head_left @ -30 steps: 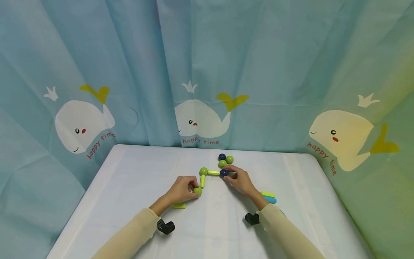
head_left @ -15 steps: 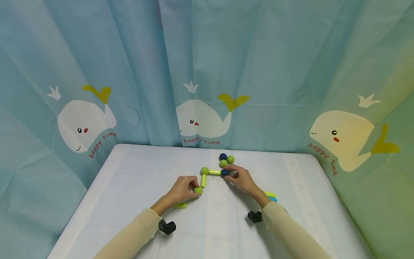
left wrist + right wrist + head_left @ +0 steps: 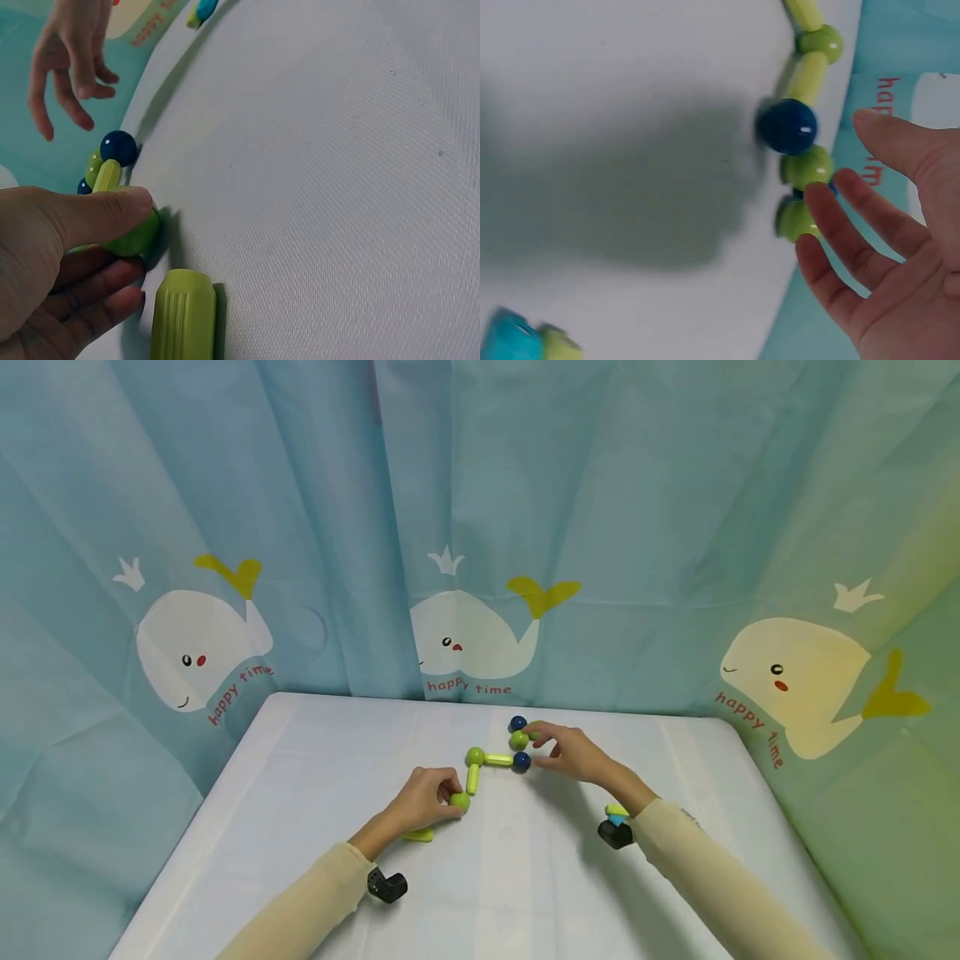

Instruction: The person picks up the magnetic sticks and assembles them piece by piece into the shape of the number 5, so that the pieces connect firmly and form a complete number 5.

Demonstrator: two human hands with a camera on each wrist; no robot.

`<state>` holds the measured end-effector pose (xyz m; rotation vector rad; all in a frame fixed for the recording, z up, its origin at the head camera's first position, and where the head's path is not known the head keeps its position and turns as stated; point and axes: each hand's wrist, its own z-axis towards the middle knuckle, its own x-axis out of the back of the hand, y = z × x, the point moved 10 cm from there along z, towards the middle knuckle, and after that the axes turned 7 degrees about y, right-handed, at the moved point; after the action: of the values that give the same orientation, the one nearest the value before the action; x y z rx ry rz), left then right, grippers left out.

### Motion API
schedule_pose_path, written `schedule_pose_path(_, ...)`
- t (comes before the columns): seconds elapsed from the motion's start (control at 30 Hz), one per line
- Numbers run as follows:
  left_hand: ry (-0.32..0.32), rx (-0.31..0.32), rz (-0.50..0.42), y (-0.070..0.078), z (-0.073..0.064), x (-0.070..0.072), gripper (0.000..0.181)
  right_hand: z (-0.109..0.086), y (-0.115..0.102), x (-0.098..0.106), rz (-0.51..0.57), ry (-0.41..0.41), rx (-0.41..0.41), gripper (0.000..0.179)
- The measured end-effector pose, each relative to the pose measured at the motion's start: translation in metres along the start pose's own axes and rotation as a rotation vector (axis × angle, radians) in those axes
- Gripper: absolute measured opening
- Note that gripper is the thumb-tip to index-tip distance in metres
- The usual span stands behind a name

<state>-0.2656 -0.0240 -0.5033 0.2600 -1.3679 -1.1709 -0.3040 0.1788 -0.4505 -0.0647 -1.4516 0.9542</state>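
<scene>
My left hand (image 3: 425,799) pinches a green ball (image 3: 460,802) between thumb and fingers, low on the table. The ball sits at the lower end of a light green rod (image 3: 472,778). That rod runs up to another green ball (image 3: 476,757), from which a second light green rod (image 3: 498,760) leads right to a dark blue ball (image 3: 521,762). Off the blue ball, my right hand (image 3: 573,753) hovers with fingers spread and holds nothing, as the right wrist view shows. Behind its fingertips lie a loose green ball (image 3: 518,741), a partly hidden green ball (image 3: 798,220) and a dark blue ball (image 3: 517,724).
A green rod (image 3: 184,315) lies by my left hand. Light green and blue rods (image 3: 514,337) lie near my right wrist, partly covered in the head view. A blue curtain (image 3: 637,527) with whale prints hangs behind the white table (image 3: 337,735).
My right hand has let go of the dark blue ball and lifted up and to the right, its fingers spreading. The left hand keeps its pinch on the green ball.
</scene>
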Motion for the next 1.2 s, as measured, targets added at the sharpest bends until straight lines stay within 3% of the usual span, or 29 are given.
schedule_pose_path(0.3, -0.019, 0.019, 0.012, -0.006, -0.003, -0.001, 0.025, 0.009, -0.023, -0.001, 0.074, -0.098, 0.034, 0.049)
schedule_pose_path(0.77, -0.020, 0.007, -0.001, -0.007, -0.003, -0.002, 0.025, 0.030, -0.043, -0.045, 0.181, -0.289, 0.045, 0.044)
schedule_pose_path(1.2, -0.005, 0.013, -0.006, -0.006, -0.002, -0.001, 0.025, 0.041, -0.037, -0.095, 0.214, -0.450, -0.109, 0.038)
